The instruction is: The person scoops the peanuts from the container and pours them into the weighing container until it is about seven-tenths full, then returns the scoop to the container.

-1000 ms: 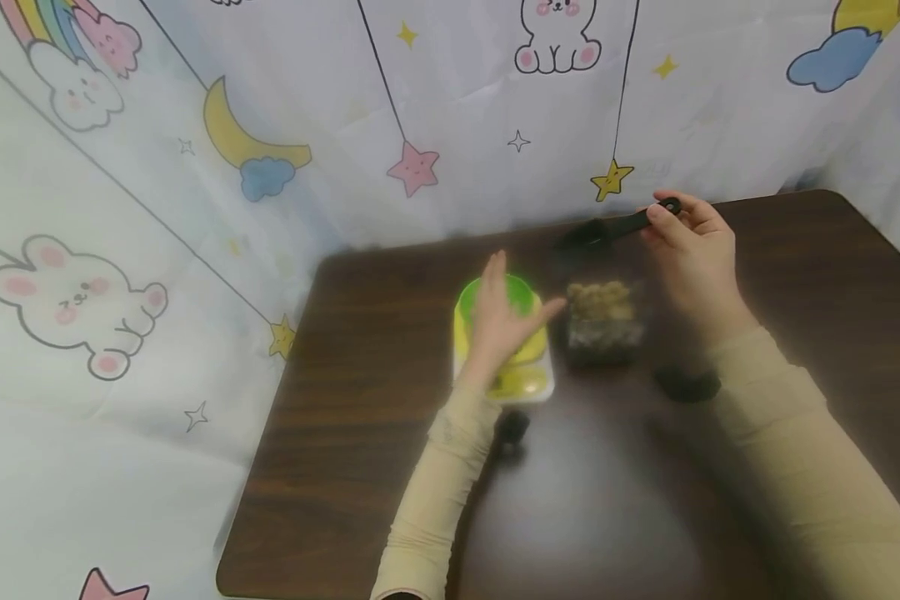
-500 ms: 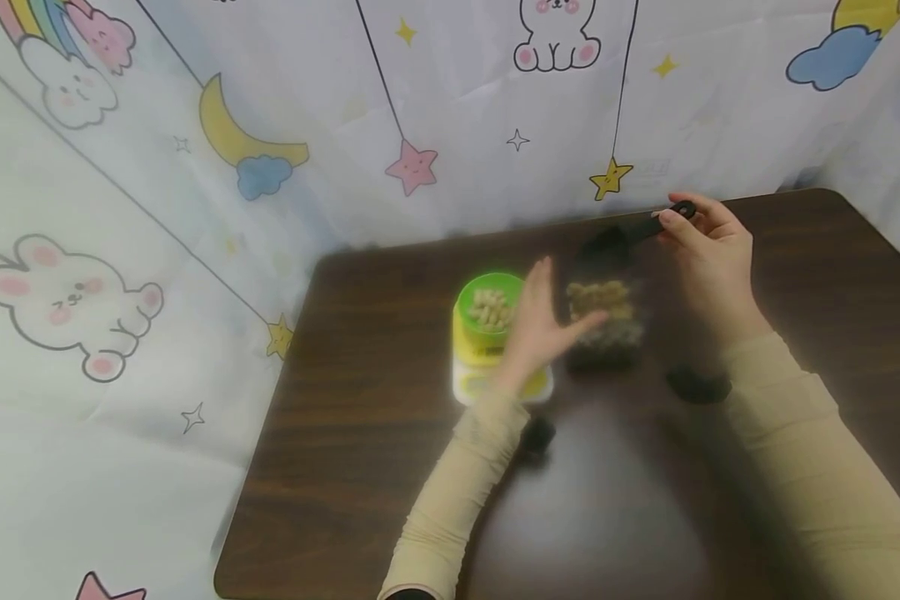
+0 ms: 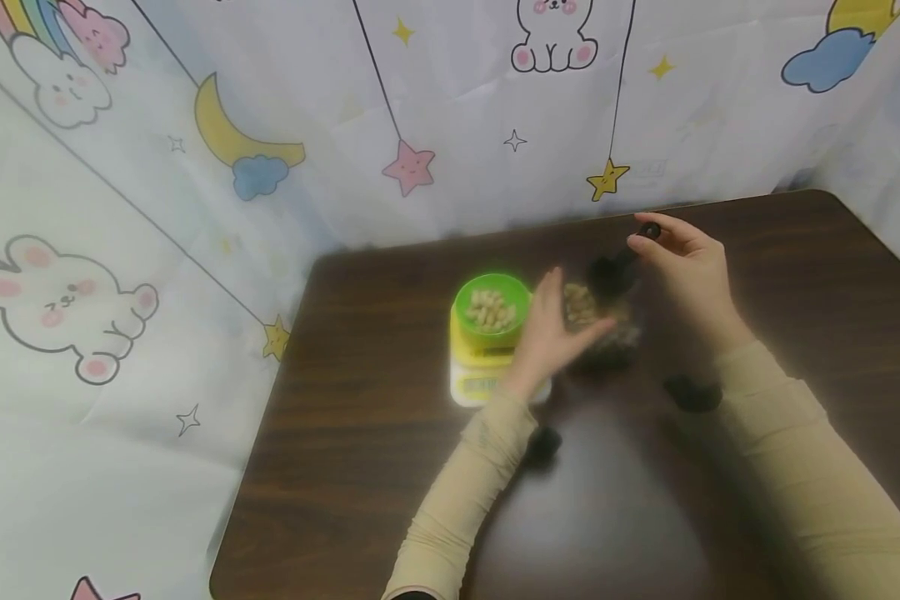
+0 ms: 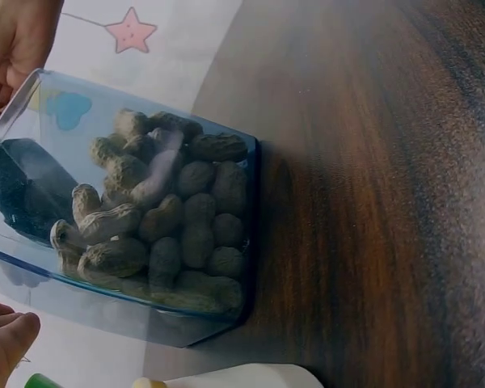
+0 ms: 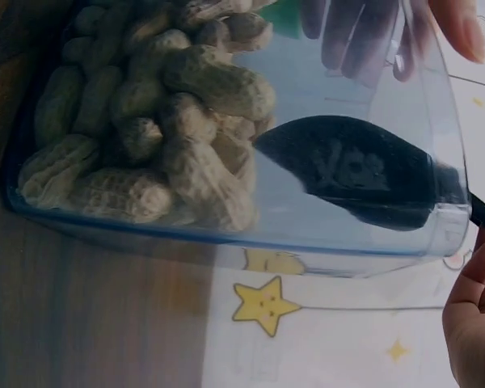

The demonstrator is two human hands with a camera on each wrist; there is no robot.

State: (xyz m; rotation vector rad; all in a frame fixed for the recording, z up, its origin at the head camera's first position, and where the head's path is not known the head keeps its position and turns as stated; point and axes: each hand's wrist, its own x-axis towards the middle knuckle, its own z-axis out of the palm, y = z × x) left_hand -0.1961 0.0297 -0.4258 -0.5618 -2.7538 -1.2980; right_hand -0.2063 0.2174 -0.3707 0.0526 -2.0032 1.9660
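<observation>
A clear box (image 4: 174,317) of unshelled peanuts (image 5: 202,174) stands right of a kitchen scale (image 3: 461,367). My right hand (image 3: 690,271) pinches the handle of a black scoop (image 5: 347,166), its blade inside the box above the peanuts. On the box's left side is my left hand (image 3: 546,337), fingers straight and thumb spread across the near side. The left fingers (image 5: 339,36) show through the clear wall in the right wrist view; whether they touch it I cannot tell. A green bowl (image 3: 495,282) with pale, blurred pieces sits on the scale.
The dark wooden table (image 3: 345,467) ends at a white cartoon-print curtain (image 3: 465,100) along the back and left. Small black objects hang by both wrists, blurred.
My left hand has moved right, from over the green bowl to beside the clear box. My right hand has come down with the scoop, which now tilts into the box.
</observation>
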